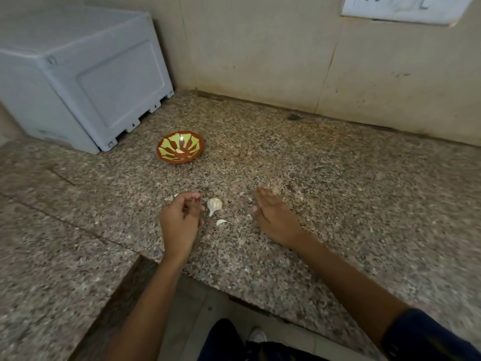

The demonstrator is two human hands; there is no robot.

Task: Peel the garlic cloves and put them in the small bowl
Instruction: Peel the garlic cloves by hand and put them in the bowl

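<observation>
A small brown bowl (180, 150) with a green pattern stands on the granite counter (325, 178), with one pale peeled clove (180, 150) inside. Nearer me lies a white garlic bulb (214, 205) with its stem pointing down, and a loose clove (221, 222) just below it. My left hand (181, 220) sits left of the bulb with fingers curled; whether it holds anything is hidden. My right hand (273, 217), blurred, hovers right of the bulb with fingers fairly straight and nothing in it. Bits of skin (171, 197) lie by my left fingers.
A grey plastic crate (78, 82) stands at the back left corner against the wall. A white socket plate (406, 7) is on the wall at top right. The counter has an inner corner edge (145, 259) below my left wrist, with floor beneath.
</observation>
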